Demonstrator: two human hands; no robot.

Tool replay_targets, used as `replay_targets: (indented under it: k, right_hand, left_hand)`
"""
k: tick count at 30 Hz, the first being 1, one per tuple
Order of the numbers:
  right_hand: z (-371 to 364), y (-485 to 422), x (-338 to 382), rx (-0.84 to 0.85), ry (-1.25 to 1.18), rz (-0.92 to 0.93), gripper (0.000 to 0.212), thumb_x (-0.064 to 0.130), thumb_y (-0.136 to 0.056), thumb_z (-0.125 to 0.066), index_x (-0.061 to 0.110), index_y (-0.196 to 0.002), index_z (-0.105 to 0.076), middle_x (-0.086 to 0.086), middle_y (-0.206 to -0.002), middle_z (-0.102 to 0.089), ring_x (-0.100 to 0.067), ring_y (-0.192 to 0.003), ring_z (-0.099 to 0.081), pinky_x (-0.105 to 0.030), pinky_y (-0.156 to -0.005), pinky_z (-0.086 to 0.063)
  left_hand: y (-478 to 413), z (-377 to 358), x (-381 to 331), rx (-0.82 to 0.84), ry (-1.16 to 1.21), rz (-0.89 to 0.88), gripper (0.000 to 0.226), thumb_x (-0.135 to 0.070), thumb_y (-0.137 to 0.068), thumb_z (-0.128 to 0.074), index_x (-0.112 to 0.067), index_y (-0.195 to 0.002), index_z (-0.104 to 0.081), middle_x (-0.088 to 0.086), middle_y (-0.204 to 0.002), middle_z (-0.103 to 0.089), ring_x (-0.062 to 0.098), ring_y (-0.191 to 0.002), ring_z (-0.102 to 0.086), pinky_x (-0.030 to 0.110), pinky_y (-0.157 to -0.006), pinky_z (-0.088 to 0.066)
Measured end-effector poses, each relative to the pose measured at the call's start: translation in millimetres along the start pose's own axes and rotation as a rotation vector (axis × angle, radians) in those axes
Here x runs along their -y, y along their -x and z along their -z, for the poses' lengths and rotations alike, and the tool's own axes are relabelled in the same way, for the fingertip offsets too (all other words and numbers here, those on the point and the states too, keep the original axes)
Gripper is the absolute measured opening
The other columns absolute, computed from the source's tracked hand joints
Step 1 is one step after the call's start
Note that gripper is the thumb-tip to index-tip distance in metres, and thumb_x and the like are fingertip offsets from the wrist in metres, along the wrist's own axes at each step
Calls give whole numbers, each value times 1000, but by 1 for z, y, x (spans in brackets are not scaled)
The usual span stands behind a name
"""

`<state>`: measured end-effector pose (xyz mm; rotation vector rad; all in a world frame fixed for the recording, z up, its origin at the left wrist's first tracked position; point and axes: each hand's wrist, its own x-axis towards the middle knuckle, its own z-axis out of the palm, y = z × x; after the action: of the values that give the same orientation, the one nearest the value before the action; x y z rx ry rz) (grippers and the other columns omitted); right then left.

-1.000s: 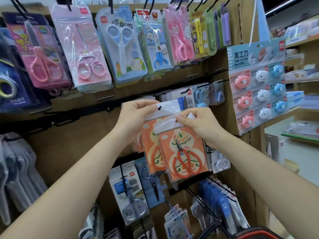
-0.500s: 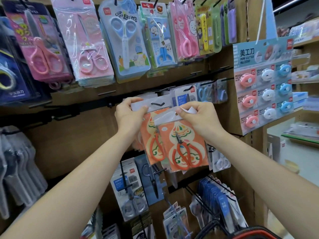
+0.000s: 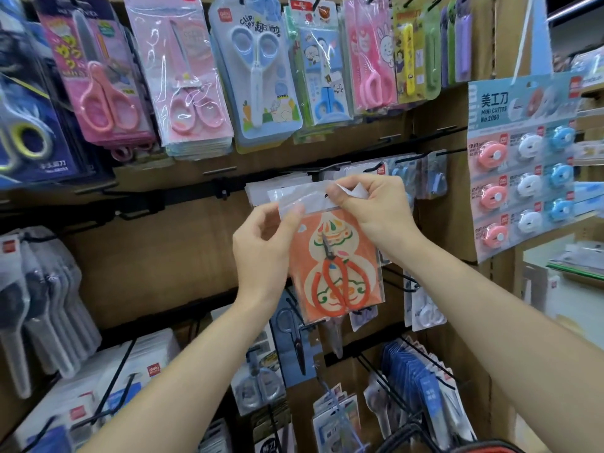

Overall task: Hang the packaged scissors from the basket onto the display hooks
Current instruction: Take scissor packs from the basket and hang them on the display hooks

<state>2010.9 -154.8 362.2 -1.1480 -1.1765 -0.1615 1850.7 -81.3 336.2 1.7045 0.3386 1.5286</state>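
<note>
Obs.: one pack of packaged scissors (image 3: 336, 273), an orange card with orange-handled scissors under clear film, is held up against the middle row of the display, in front of a stack of like packs (image 3: 258, 190) already hanging there. Right hand (image 3: 376, 210) is closed in a pinch on the upper right of the clear header strip (image 3: 304, 199), thumb in front and fingers curled behind. Left hand (image 3: 264, 243) pinches the strip's lower left edge; its fingertips are blurred, so the exact contact is uncertain. The pack hangs straight below the strip, slightly tilted. The display hook for this row is hidden behind the header. A dark mark beside the right thumb could be the hang hole or the hook tip; cannot tell which. The basket (image 3: 483, 447) shows only as a red rim at the bottom edge, well apart from the pack. A mini cutter card (image 3: 523, 165) hangs to the right, clear of the work. Judgement: the step in hand is threading the header hole onto the hook, not yet seated. To do it well, stretch the floppy strip flat between the two pinches so the hole stays open, line the hole up with the hook tip, then push straight back along the hook rather than down. Move the right thumb off the hole first. Let go only once the pack hangs by its own weight, flush with the stack. Risks: the film buckles, or the hook tip catches a neighbouring pack.
</note>
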Motion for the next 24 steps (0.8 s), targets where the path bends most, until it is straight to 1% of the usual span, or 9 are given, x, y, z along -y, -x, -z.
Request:
replay_targets:
  k: [3,8,10,13,15,16,19,21,24]
  right_hand:
    - [-3,-1,0,6,-54,-45,18,27,-94,-74,11,-88,-79,12,-78,-74,-13,-84,-75,-32,-79,-59]
    - [-1,0,-1,91,-217,-205,15,26,-96,-71,12,-91,-74,-6,-84,-75,-26,-85,-75,-35,-72,-61]
    - [-1,3,-8,105,-190,-210,6,22,-96,-72,17,-100,-72,-9,-94,-74,-29,-93,-74,-36,-75,-62]
    - [-8,16,-24,-78,119,-44,35,13,-91,-76,19,-123,-63,7,-109,-60,-11,-100,-64,-17,-81,-54]
    - [-14,29,-33,-261,300,191,39,8,-87,-76,12,-123,-62,2,-112,-55,-16,-102,-58,-26,-87,-52]
    - [-17,36,-38,-266,373,301,35,10,-87,-76,9,-119,-64,-3,-112,-56,-20,-104,-57,-33,-89,-51]
    - [-26,50,-53,27,596,394,45,34,-91,-69,18,-133,-65,-6,-136,-59,-26,-128,-49,-46,-106,-43]
    - [-30,53,-60,212,755,308,61,50,-95,-58,33,-152,-47,-7,-161,-39,-32,-148,-30,-52,-117,-28]
    - [-34,49,-66,358,893,230,74,64,-96,-47,43,-162,-19,-8,-173,-9,-35,-157,-5,-54,-123,-13]
  left_hand:
    - [-7,-6,-1,13,1,28,36,-43,-90,-78,-11,-76,-66,23,-84,-70,49,-85,-70,66,-73,-57]
    - [-18,-12,2,-23,-70,57,28,-30,-93,-77,-10,-76,-70,8,-76,-75,27,-77,-77,59,-71,-62]
    - [-22,-12,9,-54,-90,61,30,-30,-94,-77,-9,-74,-69,7,-75,-75,26,-76,-76,57,-71,-62]
    - [-32,-12,21,-103,-126,86,33,-31,-94,-77,-7,-72,-68,4,-72,-74,22,-74,-76,48,-67,-63]
    - [-39,-11,28,-125,-129,105,34,-31,-93,-77,-8,-70,-67,-1,-68,-72,17,-71,-74,41,-64,-61]
    - [-43,-11,31,-136,-137,110,37,-33,-93,-77,-8,-68,-66,0,-66,-70,16,-69,-72,40,-63,-59]
    - [-51,-8,39,-152,-164,86,45,-39,-90,-78,-1,-71,-64,17,-70,-67,19,-64,-60,47,-61,-55]
    - [-53,-4,44,-125,-163,84,46,-45,-88,-77,-2,-77,-66,21,-77,-69,28,-67,-64,51,-67,-58]
    - [-42,6,45,-78,-207,52,19,-34,-93,-76,-16,-89,-74,-1,-82,-74,18,-79,-70,44,-77,-61]
